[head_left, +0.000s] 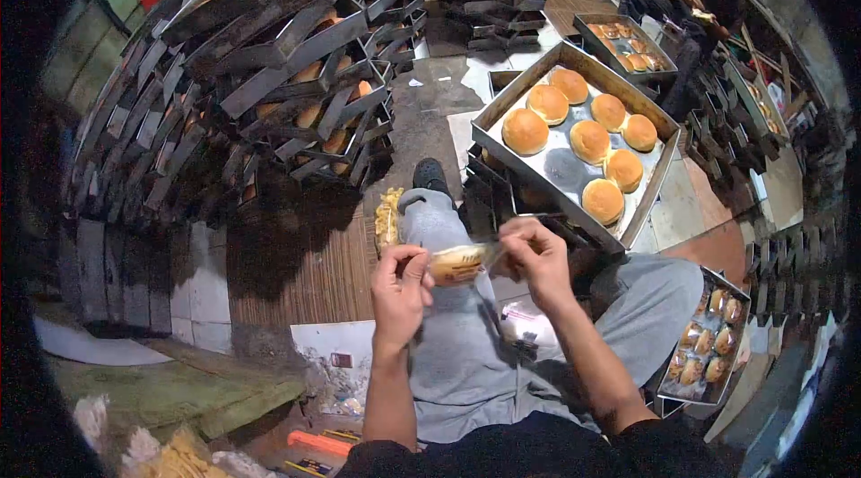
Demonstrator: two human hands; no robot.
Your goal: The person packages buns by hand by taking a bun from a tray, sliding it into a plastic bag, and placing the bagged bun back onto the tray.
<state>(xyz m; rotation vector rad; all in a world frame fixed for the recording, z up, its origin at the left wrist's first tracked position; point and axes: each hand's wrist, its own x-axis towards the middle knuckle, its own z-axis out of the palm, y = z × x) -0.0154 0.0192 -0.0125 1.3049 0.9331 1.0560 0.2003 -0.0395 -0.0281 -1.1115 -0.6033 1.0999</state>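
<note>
Over my lap is a bread bun in a clear printed plastic bag [456,265]. My left hand [401,292] is closed on its left end, thumb and fingers pinching it. At the other end, my right hand [534,256] has its fingers pressed together on the bag's loose plastic, slightly blurred. A pack of printed plastic bags [527,325] lies on my lap below the right hand. Just ahead, a metal tray [657,195] holds several round golden buns [590,142], unwrapped, on top of other trays.
Tall stacks of metal trays [296,56] with bread stand at the left. A tray of wrapped buns [705,334] sits at my right, another tray of buns [628,43] farther back. A seated co-worker [691,7] holds something small. An orange-handled tool [318,442] lies bottom left.
</note>
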